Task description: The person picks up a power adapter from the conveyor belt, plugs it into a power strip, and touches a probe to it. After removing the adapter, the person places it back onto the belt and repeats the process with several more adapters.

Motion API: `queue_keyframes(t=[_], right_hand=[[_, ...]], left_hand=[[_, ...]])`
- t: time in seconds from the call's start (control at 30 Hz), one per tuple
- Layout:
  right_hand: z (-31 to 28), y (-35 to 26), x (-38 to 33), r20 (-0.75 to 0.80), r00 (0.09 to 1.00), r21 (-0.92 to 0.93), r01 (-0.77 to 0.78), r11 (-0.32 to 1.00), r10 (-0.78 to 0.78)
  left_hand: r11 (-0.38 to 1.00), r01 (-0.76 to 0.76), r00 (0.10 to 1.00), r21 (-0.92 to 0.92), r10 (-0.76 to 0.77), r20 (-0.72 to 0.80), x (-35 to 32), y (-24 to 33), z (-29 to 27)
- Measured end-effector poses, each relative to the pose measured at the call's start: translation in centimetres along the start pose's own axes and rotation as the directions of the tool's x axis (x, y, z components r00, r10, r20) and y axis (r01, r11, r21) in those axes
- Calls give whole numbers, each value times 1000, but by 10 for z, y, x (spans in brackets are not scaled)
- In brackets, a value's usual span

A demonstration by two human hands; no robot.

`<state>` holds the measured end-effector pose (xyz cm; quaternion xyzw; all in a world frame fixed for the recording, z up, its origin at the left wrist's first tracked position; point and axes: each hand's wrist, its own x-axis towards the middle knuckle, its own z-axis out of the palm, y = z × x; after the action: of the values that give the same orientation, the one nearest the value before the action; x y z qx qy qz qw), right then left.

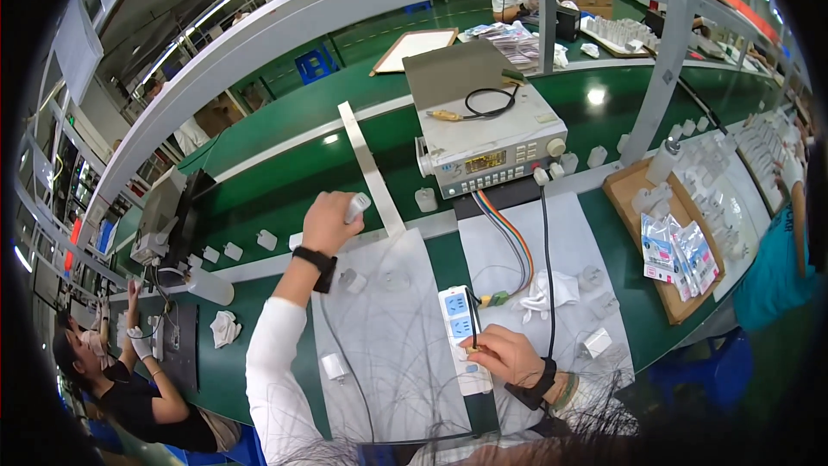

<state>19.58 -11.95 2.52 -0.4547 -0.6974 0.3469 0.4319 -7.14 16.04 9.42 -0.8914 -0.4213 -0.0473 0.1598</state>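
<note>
My left hand (326, 223) is raised over the far edge of the white work sheet (392, 319), its fingers closed around a small white charger (358, 206). Low in the middle, my right hand (509, 355) pinches the end of a thin black cable (474, 319) against a white power strip (471, 380) with blue socket faces. What exactly sits at that cable's end is hidden by the fingertips. Beside the strip lies a small green connector (497, 299), joined to rainbow-coloured wires (516, 237). Another white charger (334, 367) rests on the left sheet, and one more (596, 343) on the right sheet.
A bench test instrument (492, 142) stands behind the sheets. Several white chargers (426, 199) line the green belt. On the right, a cardboard tray (686, 298) holds bags and clear parts. A metal frame post (664, 60) rises nearby. Co-workers (159, 388) sit at left and right.
</note>
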Motion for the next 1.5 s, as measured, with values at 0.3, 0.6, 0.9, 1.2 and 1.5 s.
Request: queue_keyframes(t=[0.3, 0.6, 0.9, 1.2, 1.5], right_hand=[[0, 0, 2, -9, 1000, 12, 12, 1000, -12], [4, 1, 2, -21, 1000, 38, 22, 999, -22], [4, 3, 3, -56, 997, 12, 53, 999, -52], [-16, -13, 55, -208, 977, -6, 37, 999, -37], [6, 12, 73, -204, 977, 76, -48, 996, 63]], left_hand=[[163, 235, 970, -958, 21, 241, -72, 139, -3], [482, -56, 994, -874, 113, -1, -78, 158, 9], [196, -77, 993, -977, 99, -59, -126, 177, -10], [297, -101, 988, -950, 143, -60, -135, 197, 8], [301, -124, 988, -945, 126, -90, -139, 195, 17]])
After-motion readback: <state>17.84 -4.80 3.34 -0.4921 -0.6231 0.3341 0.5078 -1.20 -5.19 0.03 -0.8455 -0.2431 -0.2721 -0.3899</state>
